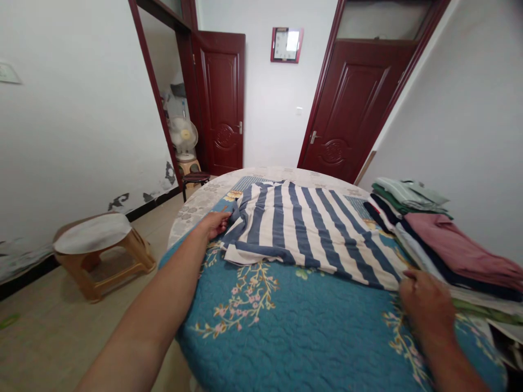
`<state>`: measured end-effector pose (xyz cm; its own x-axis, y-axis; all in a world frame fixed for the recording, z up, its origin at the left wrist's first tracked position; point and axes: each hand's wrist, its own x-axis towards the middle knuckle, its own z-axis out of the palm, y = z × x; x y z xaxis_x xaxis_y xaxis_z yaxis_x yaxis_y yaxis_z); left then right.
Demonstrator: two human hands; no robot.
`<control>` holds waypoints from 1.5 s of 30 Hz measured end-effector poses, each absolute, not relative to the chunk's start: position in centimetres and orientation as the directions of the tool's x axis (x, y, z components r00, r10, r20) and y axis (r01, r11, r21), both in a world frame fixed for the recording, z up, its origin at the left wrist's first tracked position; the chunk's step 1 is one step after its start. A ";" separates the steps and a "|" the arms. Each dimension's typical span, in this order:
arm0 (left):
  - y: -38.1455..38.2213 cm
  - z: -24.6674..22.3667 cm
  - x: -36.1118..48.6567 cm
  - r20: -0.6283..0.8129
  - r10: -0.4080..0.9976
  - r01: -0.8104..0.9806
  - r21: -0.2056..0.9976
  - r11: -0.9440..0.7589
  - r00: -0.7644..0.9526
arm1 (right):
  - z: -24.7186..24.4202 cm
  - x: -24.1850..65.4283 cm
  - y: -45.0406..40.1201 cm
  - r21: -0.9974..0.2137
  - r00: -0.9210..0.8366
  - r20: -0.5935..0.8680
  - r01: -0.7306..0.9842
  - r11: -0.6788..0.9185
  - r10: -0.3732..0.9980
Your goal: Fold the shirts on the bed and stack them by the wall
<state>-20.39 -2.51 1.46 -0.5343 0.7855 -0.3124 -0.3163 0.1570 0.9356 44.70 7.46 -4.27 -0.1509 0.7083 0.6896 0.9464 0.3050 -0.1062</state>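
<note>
A blue-and-white striped shirt (302, 218) lies spread on the table, its far end toward the door side and a few wrinkles across it. At its left edge my left hand (218, 223) is closed, pinching the blue fabric near the sleeve. My right hand (427, 296) is closed at the near right corner of the shirt, its fingers on the hem. Under the shirt lies a teal quilted cover (318, 326) with floral branches.
Stacks of folded clothes, with a pink garment (461, 247) and a light green one (411, 193), stand at the table's right. A pale patterned tablecloth (196, 204) shows along the far edge. A plastic stool (93, 234) stands on the floor at left.
</note>
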 end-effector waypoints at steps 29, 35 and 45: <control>-2.6 0.2 -23.6 0.148 0.662 0.599 0.600 0.531 -0.735 | -6.5 41.6 7.8 -0.043 -0.450 0.546 0.828 0.559 0.707; -2.8 -0.4 -22.9 0.197 0.744 0.604 0.727 0.327 -0.639 | -6.4 41.5 7.7 -0.058 -0.453 0.540 0.820 0.569 0.709; -3.8 0.2 -22.7 0.269 0.635 0.617 0.663 0.423 -0.724 | -5.9 41.2 7.4 -0.107 -0.445 0.541 0.806 0.583 0.714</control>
<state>-22.72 -3.81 0.21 -0.7244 0.6347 0.2692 0.6173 0.4232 0.6632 41.20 7.36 -5.89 -0.4448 0.7141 0.5406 0.8056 0.5827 -0.1068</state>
